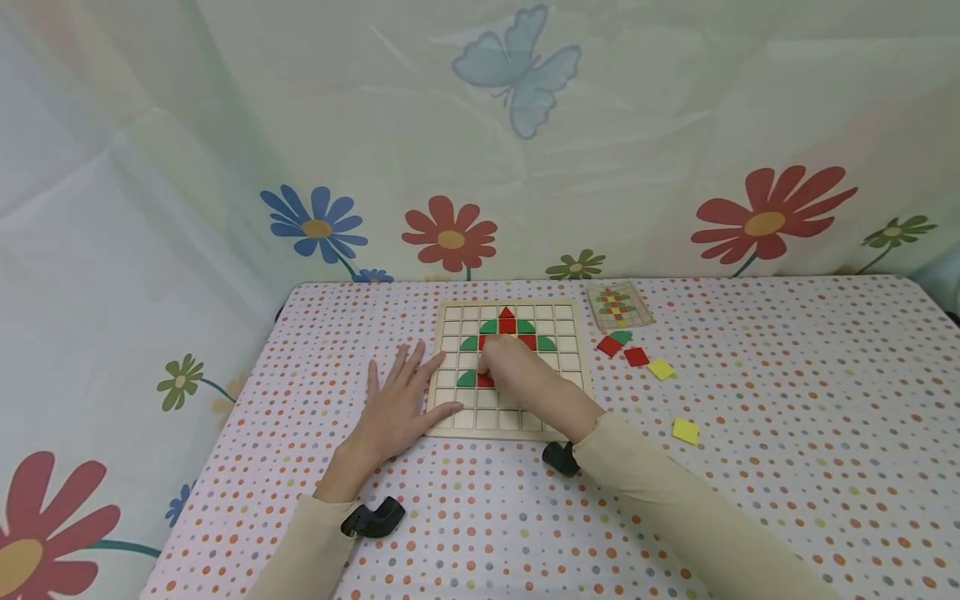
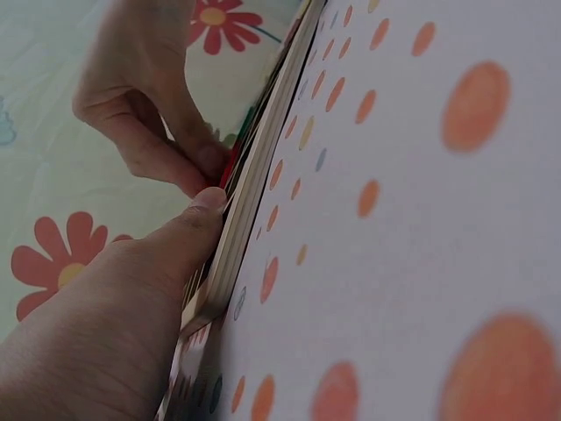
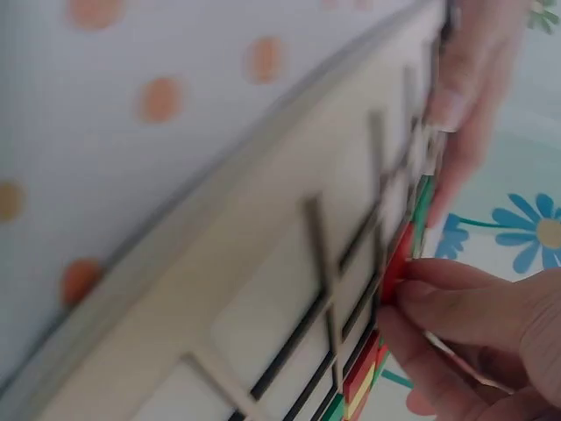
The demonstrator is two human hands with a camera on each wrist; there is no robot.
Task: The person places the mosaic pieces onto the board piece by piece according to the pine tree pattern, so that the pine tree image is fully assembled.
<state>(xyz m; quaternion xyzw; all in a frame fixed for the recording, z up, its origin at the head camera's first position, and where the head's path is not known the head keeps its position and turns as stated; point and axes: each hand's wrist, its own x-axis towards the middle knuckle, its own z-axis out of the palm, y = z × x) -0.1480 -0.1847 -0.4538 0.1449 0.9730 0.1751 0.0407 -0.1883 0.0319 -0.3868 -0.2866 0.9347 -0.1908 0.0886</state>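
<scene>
A wooden grid board (image 1: 487, 434) lies on the dotted tablecloth, with red and green tiles set in its squares. My right hand (image 1: 528, 375) reaches over the board's middle, its fingers curled down. In the right wrist view, its fingertips pinch a red square tile (image 3: 399, 261) low in the grid. Left of that tile sits a green quarter-circle tile (image 1: 467, 379). The forearm and hand cover part of the pattern. My left hand (image 1: 397, 408) is spread at the board's left side, with its thumb (image 2: 208, 200) over the board's edge.
A pattern card (image 1: 618, 306) lies off the board's upper right corner. Near it are loose red tiles (image 1: 636, 357), a green tile (image 1: 621, 337) and a yellow tile (image 1: 662, 369). Another yellow tile (image 1: 685, 431) lies closer to me. A floral curtain (image 1: 630, 150) hangs behind the table.
</scene>
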